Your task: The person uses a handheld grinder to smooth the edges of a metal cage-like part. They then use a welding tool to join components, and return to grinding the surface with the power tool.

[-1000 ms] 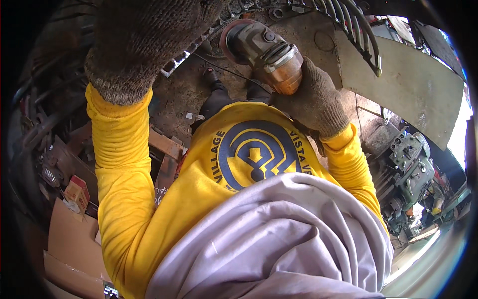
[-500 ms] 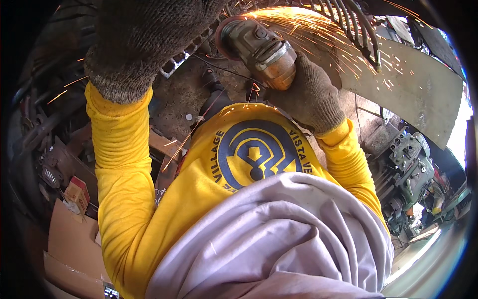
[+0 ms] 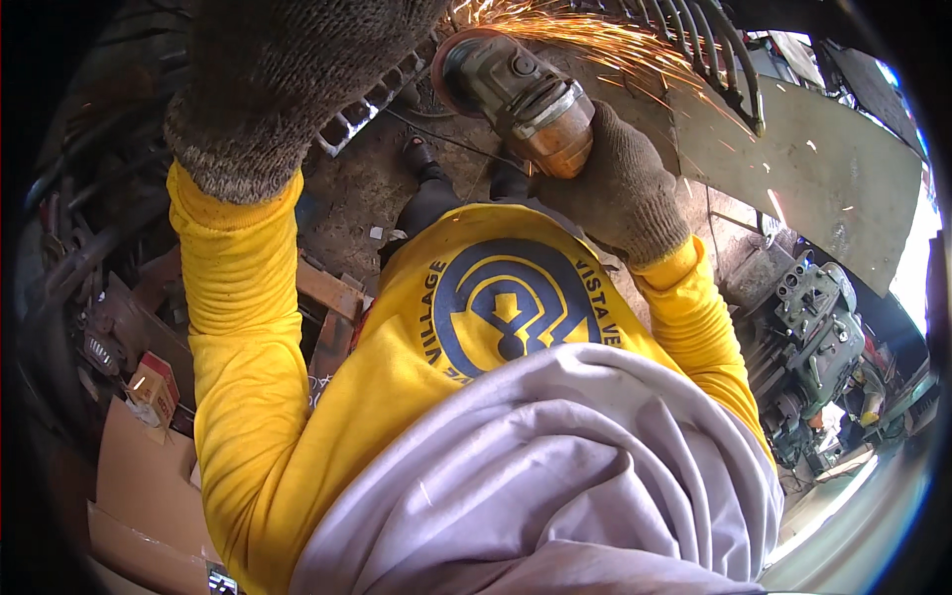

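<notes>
My right hand [image 3: 627,186], in a brown knitted glove, is wrapped round the body of an angle grinder [image 3: 545,114]. The grinder's disc [image 3: 458,71] meets metal near the upper edge, and orange sparks stream off to the right. At upper left my left hand [image 3: 288,74], gloved the same way, looms close over a slotted metal piece [image 3: 372,109] with a row of square gaps. Its fingers are cut off or hidden, so whether it grips that piece does not show. Curved metal bars [image 3: 709,59] stand at the top right, beside the sparks.
A large flat metal sheet [image 3: 823,169] lies to the right. Below it stands a greasy metal machine [image 3: 813,322]. Cardboard [image 3: 144,476], a small box [image 3: 156,385] and a wooden piece [image 3: 330,290] are on the left. A dark cable [image 3: 446,137] crosses the floor beneath the grinder.
The grinder and my right hand have shifted very slightly. The spark stream is narrower, with fewer sparks flying down past my chest and left arm.
</notes>
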### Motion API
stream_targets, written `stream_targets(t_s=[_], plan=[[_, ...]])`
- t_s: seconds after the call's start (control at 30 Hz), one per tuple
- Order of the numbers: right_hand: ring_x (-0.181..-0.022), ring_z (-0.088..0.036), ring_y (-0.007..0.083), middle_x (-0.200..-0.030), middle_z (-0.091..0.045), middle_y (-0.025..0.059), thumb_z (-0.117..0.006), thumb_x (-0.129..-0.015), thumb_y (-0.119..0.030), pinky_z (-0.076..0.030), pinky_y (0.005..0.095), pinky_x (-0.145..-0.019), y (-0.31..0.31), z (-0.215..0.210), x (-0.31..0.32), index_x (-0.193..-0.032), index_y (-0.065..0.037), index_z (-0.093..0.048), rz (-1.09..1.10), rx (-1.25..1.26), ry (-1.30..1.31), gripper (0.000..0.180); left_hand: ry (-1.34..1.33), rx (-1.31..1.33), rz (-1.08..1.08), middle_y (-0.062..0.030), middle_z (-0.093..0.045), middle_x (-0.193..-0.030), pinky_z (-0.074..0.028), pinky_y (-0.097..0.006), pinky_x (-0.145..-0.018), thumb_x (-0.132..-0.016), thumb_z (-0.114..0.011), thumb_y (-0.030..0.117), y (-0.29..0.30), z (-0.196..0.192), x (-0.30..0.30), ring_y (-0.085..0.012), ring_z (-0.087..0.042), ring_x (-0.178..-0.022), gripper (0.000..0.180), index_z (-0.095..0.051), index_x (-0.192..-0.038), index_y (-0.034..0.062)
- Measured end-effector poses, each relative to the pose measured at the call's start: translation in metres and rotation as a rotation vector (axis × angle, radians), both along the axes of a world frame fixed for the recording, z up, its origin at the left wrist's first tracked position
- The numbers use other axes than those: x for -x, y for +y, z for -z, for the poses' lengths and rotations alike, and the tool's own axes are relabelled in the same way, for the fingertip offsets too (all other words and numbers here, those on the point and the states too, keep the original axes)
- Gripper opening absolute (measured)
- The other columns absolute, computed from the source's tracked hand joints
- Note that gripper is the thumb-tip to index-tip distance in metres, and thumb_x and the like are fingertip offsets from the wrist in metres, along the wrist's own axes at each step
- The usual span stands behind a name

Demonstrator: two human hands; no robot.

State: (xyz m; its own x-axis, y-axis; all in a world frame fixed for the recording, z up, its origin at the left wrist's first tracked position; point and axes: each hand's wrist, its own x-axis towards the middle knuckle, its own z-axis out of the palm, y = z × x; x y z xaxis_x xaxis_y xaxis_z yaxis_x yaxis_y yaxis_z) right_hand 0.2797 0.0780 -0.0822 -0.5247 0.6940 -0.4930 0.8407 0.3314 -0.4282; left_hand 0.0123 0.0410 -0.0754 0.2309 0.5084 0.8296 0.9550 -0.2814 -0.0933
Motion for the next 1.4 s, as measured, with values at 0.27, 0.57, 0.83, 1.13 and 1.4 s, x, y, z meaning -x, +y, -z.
stream_targets(t_s=[0.27,0.57,0.83,1.13,1.4], plan=[[-0.1,-0.072,0.0408,-0.104,-0.074,0.0209,-0.087,-0.069,-0.041,-0.057,0.0481,-0.087,-0.002,0.012,-0.005,-0.12,-0.006,-0.064,-0.035,-0.054,0.107,0.066,-0.213,0.188,0.161,-0.008,-0.078,-0.101,-0.062,-0.03,-0.073,-0.095,-0.076,0.016,0.004,-0.017,0.0,-0.0196,-0.076,-0.084,0.019,-0.075,-0.113,0.0082],[-0.107,-0.071,0.041,-0.113,-0.074,0.0216,-0.087,-0.07,-0.033,-0.057,0.0461,-0.09,0.001,0.006,-0.006,-0.126,-0.006,-0.064,-0.002,0.005,0.049,0.067,-0.314,0.196,0.139,-0.0065,-0.077,-0.103,-0.062,-0.03,-0.072,-0.092,-0.079,0.02,0.001,-0.009,0.004,-0.0185,-0.076,-0.088,0.024,-0.076,-0.113,0.0082],[-0.106,-0.071,0.0415,-0.111,-0.074,0.022,-0.087,-0.07,-0.035,-0.057,0.0466,-0.09,0.0,0.007,-0.007,-0.124,-0.006,-0.064,0.006,0.035,0.11,0.066,-0.014,-0.032,-0.099,-0.0032,-0.076,-0.102,-0.061,-0.025,-0.069,-0.094,-0.078,0.026,-0.005,-0.009,-0.012,-0.0151,-0.074,-0.082,0.033,-0.073,-0.118,0.0051],[-0.108,-0.071,0.0407,-0.115,-0.074,0.0219,-0.089,-0.068,-0.032,-0.057,0.0454,-0.093,-0.003,0.008,-0.02,-0.129,-0.005,-0.062,0.054,0.083,0.061,0.072,-0.179,0.15,0.046,-0.0072,-0.077,-0.104,-0.061,-0.028,-0.071,-0.096,-0.076,0.023,-0.01,-0.003,0.001,-0.0166,-0.076,-0.087,0.028,-0.074,-0.116,0.0034],[-0.109,-0.072,0.0383,-0.116,-0.074,0.021,-0.092,-0.066,-0.029,-0.057,0.0431,-0.094,-0.006,0.013,-0.025,-0.13,-0.003,-0.061,0.084,0.081,0.169,0.075,-0.118,0.343,-0.092,-0.009,-0.075,-0.101,-0.06,-0.03,-0.071,-0.095,-0.075,0.019,-0.008,-0.025,0.001,-0.0193,-0.072,-0.082,0.024,-0.074,-0.114,0.0047]])
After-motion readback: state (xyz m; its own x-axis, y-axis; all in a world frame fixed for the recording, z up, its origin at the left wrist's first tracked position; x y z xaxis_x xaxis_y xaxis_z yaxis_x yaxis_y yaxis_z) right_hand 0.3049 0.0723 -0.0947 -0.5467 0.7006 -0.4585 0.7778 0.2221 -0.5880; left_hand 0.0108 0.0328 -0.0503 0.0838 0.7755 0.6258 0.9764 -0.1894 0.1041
